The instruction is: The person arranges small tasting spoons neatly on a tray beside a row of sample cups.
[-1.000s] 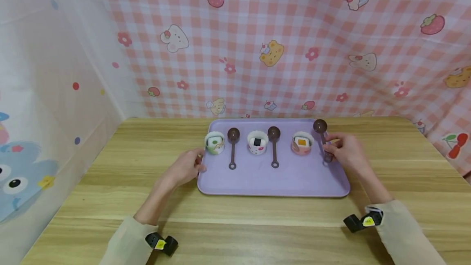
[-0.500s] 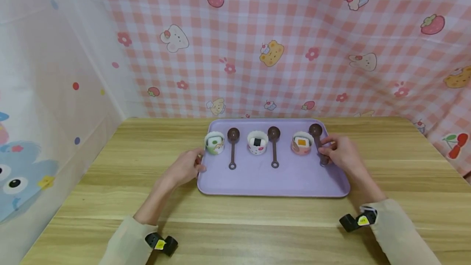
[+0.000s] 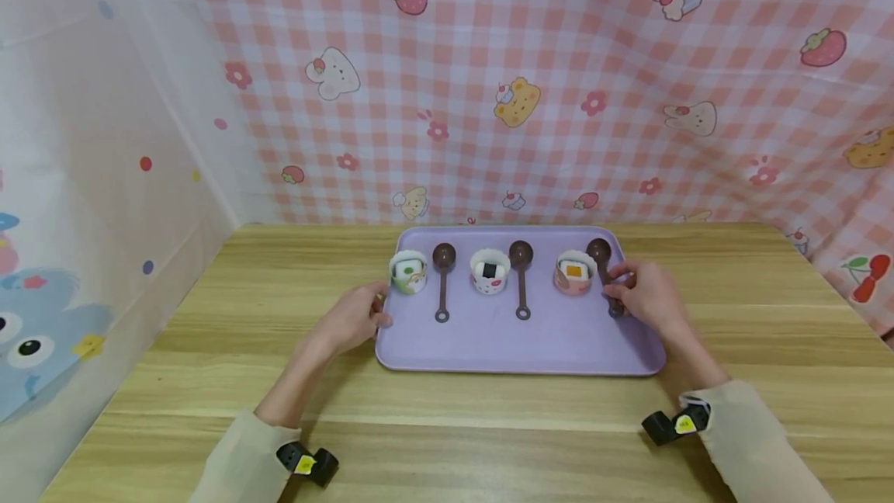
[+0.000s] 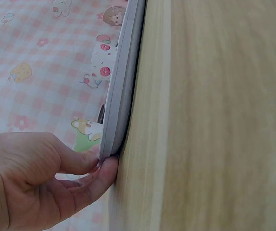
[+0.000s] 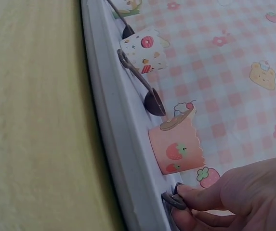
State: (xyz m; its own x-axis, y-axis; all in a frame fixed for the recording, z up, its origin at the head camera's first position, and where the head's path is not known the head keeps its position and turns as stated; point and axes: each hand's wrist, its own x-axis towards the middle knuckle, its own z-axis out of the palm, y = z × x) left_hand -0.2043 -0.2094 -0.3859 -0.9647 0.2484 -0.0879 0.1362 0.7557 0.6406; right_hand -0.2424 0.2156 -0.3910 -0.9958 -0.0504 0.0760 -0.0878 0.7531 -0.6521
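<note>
A lilac tray point(image 3: 489, 349) lies on the table. My left hand point(image 3: 352, 318) pinches its left edge; in the left wrist view the thumb is at the rim point(image 4: 120, 91), with the fingers at its underside. At the tray's right side, my right hand point(image 3: 648, 297) pinches the handle of a brown measuring spoon point(image 3: 599, 249), partly hidden by the fingers. Its bowl sits right beside a pink paper cup point(image 3: 574, 286) with an orange-topped white piece. Further left lie a second brown spoon point(image 3: 521, 254), a white cup point(image 3: 486, 283), a third spoon point(image 3: 444, 256) and a green-patterned cup point(image 3: 409, 284).
The wooden table point(image 3: 489, 433) extends in front of the tray and to both sides. Behind it hangs a pink checked cloth point(image 3: 461, 161), close to the tray's far edge. A pale patterned cloth point(image 3: 91, 130) hangs on the left.
My right hand has moved the rightmost spoon left and slightly down, from over the tray's right rim to beside the pink cup. The left hand stays at the tray's edge.
</note>
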